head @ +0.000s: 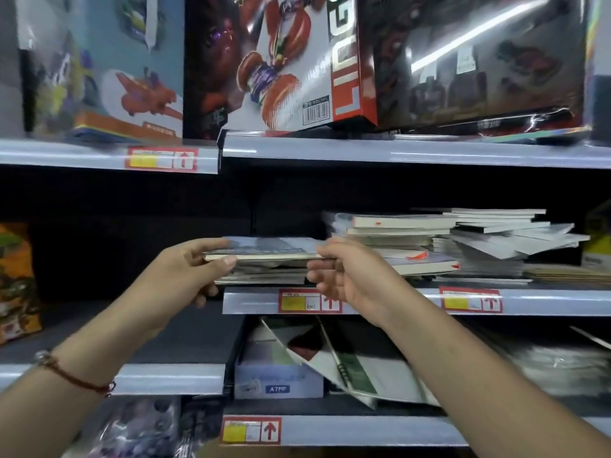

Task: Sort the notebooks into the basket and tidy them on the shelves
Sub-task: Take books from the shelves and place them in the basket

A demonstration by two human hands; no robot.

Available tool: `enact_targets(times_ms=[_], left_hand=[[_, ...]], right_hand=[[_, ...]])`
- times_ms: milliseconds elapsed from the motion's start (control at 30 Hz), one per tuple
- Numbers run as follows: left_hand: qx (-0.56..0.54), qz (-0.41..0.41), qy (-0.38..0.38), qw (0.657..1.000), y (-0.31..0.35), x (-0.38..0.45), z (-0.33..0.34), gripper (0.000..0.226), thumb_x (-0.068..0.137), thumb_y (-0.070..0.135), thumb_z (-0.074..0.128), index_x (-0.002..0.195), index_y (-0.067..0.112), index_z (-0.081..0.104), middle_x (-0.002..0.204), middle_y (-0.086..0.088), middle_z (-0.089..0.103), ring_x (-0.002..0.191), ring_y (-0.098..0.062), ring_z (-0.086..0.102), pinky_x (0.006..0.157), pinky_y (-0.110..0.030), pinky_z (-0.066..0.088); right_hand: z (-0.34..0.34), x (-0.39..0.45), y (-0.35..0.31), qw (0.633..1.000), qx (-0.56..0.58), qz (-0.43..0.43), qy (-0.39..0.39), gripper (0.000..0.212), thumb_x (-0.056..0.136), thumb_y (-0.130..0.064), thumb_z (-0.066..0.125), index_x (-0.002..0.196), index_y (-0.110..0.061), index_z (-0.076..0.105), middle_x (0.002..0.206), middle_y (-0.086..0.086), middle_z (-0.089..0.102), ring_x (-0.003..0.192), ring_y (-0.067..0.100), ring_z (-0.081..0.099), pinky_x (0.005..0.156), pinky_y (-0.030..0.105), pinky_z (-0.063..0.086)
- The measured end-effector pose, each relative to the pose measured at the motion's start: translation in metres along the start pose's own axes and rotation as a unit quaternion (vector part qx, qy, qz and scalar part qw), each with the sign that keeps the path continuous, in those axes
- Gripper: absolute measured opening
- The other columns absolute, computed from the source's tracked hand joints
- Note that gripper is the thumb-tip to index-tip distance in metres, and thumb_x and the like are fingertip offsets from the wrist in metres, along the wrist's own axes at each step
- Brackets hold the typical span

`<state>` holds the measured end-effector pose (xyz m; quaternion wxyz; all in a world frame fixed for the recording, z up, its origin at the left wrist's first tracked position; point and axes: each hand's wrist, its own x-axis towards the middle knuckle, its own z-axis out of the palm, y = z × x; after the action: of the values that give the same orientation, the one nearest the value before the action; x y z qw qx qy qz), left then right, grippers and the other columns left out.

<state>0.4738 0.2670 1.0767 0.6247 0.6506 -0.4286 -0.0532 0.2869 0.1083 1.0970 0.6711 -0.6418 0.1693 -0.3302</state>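
Observation:
A flat notebook [271, 247] with a grey-blue cover lies level on a small pile [264, 276] at the left end of the middle shelf [396, 300]. My left hand [188, 269] grips its left edge, thumb on the page edge. My right hand [344, 272] holds its right end, fingers curled round it. To the right, untidy stacks of notebooks [406, 246] and thin booklets [509, 239] fill the same shelf. No basket is in view.
Large toy boxes [281, 61] stand on the upper shelf. Below, a spiral notebook [347, 368] leans beside a box marked A7PP [277, 381]. A lower shelf [148, 378] juts out on the left. An orange pack [16, 279] sits at the far left.

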Motion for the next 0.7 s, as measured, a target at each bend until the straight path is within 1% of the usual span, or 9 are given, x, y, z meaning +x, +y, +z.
enact_targets(times_ms=[100, 267, 333, 400, 467, 500, 567, 633, 700], left_hand=[[-0.011, 0.019, 0.005, 1.000, -0.007, 0.003, 0.001, 0.029, 0.087, 0.031, 0.073, 0.114, 0.035, 0.064, 0.085, 0.000, 0.072, 0.061, -0.012, 0.058, 0.047, -0.027, 0.046], [-0.065, 0.030, 0.118, 0.990, -0.030, -0.023, 0.004, 0.017, 0.095, 0.033, 0.063, 0.087, 0.022, 0.052, 0.058, 0.005, 0.061, 0.055, -0.018, 0.054, 0.050, -0.033, 0.040], [-0.050, -0.018, 0.053, 0.997, -0.059, -0.045, 0.014, 0.024, 0.097, 0.026, 0.060, 0.075, 0.015, 0.057, 0.058, -0.001, 0.060, 0.054, -0.022, 0.054, 0.052, -0.034, 0.040], [0.013, -0.067, -0.068, 0.995, -0.093, -0.071, 0.035, 0.020, 0.090, 0.032, 0.069, 0.073, 0.021, 0.068, 0.072, -0.004, 0.070, 0.063, -0.022, 0.063, 0.060, -0.038, 0.049], [0.080, -0.091, -0.166, 0.979, -0.129, -0.097, 0.065, 0.013, 0.085, 0.038, 0.075, 0.095, 0.030, 0.074, 0.096, 0.006, 0.075, 0.085, -0.009, 0.070, 0.082, -0.039, 0.055], [0.116, -0.085, -0.207, 0.968, -0.148, -0.109, 0.083, 0.022, 0.086, 0.040, 0.073, 0.107, 0.037, 0.071, 0.111, 0.016, 0.071, 0.098, 0.001, 0.067, 0.094, -0.038, 0.052], [0.205, -0.050, -0.305, 0.929, -0.184, -0.135, 0.123, 0.044, 0.082, 0.059, 0.065, 0.124, 0.057, 0.051, 0.139, 0.035, 0.048, 0.125, 0.013, 0.047, 0.111, -0.030, 0.040], [0.271, -0.012, -0.377, 0.885, -0.217, -0.161, 0.167, 0.068, 0.076, 0.077, 0.050, 0.138, 0.062, 0.026, 0.159, 0.028, 0.019, 0.145, 0.004, 0.023, 0.117, -0.024, 0.025], [0.295, -0.023, -0.429, 0.854, -0.246, -0.188, 0.213, 0.081, 0.082, 0.077, 0.048, 0.151, 0.053, 0.012, 0.165, 0.018, -0.002, 0.151, -0.006, 0.008, 0.120, -0.026, 0.018]], right_hand=[[-0.007, -0.003, 0.006, 1.000, -0.009, -0.019, 0.008, 0.037, 0.097, -0.014, 0.060, 0.132, -0.018, 0.049, 0.096, 0.013, 0.071, 0.072, 0.019, 0.069, 0.060, 0.028, 0.056], [-0.033, -0.025, 0.037, 0.979, -0.144, -0.133, 0.059, 0.037, 0.097, -0.018, 0.059, 0.130, -0.034, 0.055, 0.094, -0.001, 0.070, 0.080, 0.009, 0.069, 0.067, 0.022, 0.054], [-0.055, -0.046, 0.066, 0.952, -0.229, -0.191, 0.074, 0.033, 0.097, -0.023, 0.060, 0.126, -0.040, 0.057, 0.097, -0.012, 0.066, 0.088, 0.003, 0.064, 0.076, 0.016, 0.051], [-0.082, -0.071, 0.101, 0.916, -0.335, -0.209, 0.070, 0.031, 0.097, -0.027, 0.059, 0.124, -0.042, 0.060, 0.107, -0.024, 0.062, 0.103, -0.004, 0.058, 0.084, 0.011, 0.047], [-0.111, -0.093, 0.142, 0.876, -0.452, -0.166, 0.038, 0.031, 0.099, -0.035, 0.055, 0.128, -0.044, 0.057, 0.122, -0.033, 0.055, 0.117, -0.012, 0.048, 0.089, 0.004, 0.039], [-0.126, -0.103, 0.165, 0.856, -0.502, -0.127, 0.017, 0.034, 0.100, -0.038, 0.053, 0.133, -0.044, 0.054, 0.130, -0.034, 0.051, 0.122, -0.012, 0.044, 0.092, 0.003, 0.036], [-0.160, -0.124, 0.212, 0.820, -0.571, -0.044, -0.020, 0.046, 0.100, -0.045, 0.050, 0.145, -0.042, 0.042, 0.150, -0.024, 0.039, 0.134, -0.002, 0.038, 0.108, 0.016, 0.035], [-0.191, -0.147, 0.260, 0.810, -0.584, 0.040, -0.047, 0.058, 0.100, -0.053, 0.046, 0.153, -0.038, 0.029, 0.161, -0.014, 0.024, 0.148, 0.012, 0.025, 0.119, 0.036, 0.027], [-0.219, -0.171, 0.301, 0.791, -0.593, 0.135, -0.072, 0.065, 0.100, -0.056, 0.042, 0.156, -0.034, 0.019, 0.165, -0.010, 0.012, 0.153, 0.016, 0.008, 0.123, 0.040, 0.013]])
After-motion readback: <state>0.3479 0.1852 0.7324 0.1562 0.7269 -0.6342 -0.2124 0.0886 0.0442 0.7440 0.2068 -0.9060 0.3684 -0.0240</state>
